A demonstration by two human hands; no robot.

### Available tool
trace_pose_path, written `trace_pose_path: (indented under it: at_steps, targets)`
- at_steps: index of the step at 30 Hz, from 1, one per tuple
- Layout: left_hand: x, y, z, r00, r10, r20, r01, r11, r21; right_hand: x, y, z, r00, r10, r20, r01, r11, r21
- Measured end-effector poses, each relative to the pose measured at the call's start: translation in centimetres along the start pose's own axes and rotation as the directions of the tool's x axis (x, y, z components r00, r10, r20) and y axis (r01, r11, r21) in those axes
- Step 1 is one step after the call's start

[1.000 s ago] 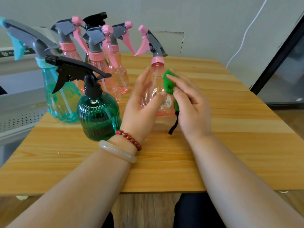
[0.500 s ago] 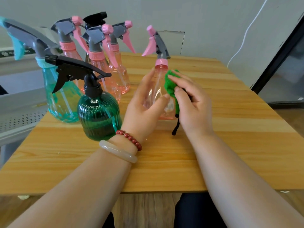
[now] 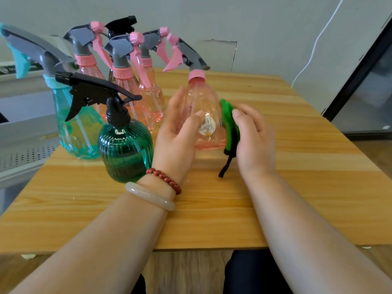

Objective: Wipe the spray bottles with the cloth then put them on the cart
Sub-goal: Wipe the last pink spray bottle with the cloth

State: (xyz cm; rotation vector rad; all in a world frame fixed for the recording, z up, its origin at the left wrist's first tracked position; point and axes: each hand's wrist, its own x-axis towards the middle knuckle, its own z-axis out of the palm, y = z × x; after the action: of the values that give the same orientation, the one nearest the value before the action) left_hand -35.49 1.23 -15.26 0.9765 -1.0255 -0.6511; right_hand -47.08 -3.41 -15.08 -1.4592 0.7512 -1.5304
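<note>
A clear pink spray bottle (image 3: 203,107) with a grey and pink trigger head stands on the wooden table (image 3: 297,166). My left hand (image 3: 176,136) holds it from the left, thumb across its front near a round label. My right hand (image 3: 254,141) holds a green cloth (image 3: 230,124) against the bottle's right side; a black loop hangs from the cloth. To the left stand a dark green ribbed bottle (image 3: 125,149) with a black trigger, a teal bottle (image 3: 74,124), and several pink bottles (image 3: 148,92) behind.
A white perforated metal cart shelf (image 3: 23,151) sits just past the table's left edge. A grey wall with a white cable runs behind. A dark door frame (image 3: 356,73) stands at the right. The table's right half is bare wood.
The pink bottle has been turned so its trigger head now points left. My right hand with the cloth has slid from the bottle's front round to its right side and lower.
</note>
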Motion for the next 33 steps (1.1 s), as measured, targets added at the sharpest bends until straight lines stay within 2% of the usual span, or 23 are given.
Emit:
trace_pose_path:
  at_steps: [3,8,11,13,17,19,22,24,25,29,31,33]
  targets:
    - [0.2,-0.3,0.2,0.994,-0.025,0.110,0.022,0.999,0.027,0.3,-0.2,0.1,0.994,0.028,0.101,-0.036,0.997,0.075]
    - [0.0,-1.1,0.1,0.964,-0.090,0.251,0.065,0.992,0.108,0.8,0.2,-0.4,0.992,-0.054,0.117,0.048,0.997,0.053]
    - [0.1,-0.8,0.2,0.987,-0.084,0.140,0.079,0.996,0.039,0.5,0.3,-0.4,0.977,-0.134,0.166,0.143,0.989,-0.043]
    - [0.4,-0.9,-0.2,0.993,-0.112,0.042,0.115,0.992,-0.059,-0.1,0.3,-0.3,0.948,-0.226,0.225,0.261,0.955,-0.143]
    - [0.6,-0.9,-0.7,0.980,-0.197,-0.012,0.191,0.966,-0.176,-0.9,0.5,0.1,0.871,-0.398,0.287,0.461,0.865,-0.198]
    - [0.4,-0.8,-0.6,0.985,-0.170,0.015,0.170,0.969,-0.181,-0.7,0.6,0.2,0.886,-0.390,0.252,0.445,0.869,-0.219]
    - [0.1,-0.6,0.0,0.992,-0.112,0.064,0.117,0.990,-0.081,-0.1,0.6,0.2,0.978,-0.169,0.122,0.187,0.969,-0.163]
    - [0.1,-0.5,0.1,0.993,-0.106,0.060,0.108,0.994,-0.034,0.1,0.6,0.1,0.989,-0.067,0.128,0.080,0.991,-0.103]
    - [0.1,-0.6,0.1,0.994,-0.103,0.039,0.104,0.994,-0.024,0.1,0.6,0.0,0.984,-0.087,0.155,0.107,0.987,-0.123]
    - [0.1,-0.2,0.0,0.996,-0.070,-0.048,0.071,0.997,0.013,-0.7,0.8,-0.4,0.915,-0.315,0.251,0.370,0.903,-0.218]
    - [0.1,-0.1,-0.1,0.998,-0.064,0.010,0.064,0.997,0.034,-0.6,0.7,-0.4,0.903,-0.353,0.243,0.407,0.886,-0.224]
    - [0.0,0.0,-0.1,0.994,-0.057,0.089,0.052,0.997,0.061,-0.3,0.6,-0.3,0.919,-0.335,0.210,0.380,0.895,-0.235]
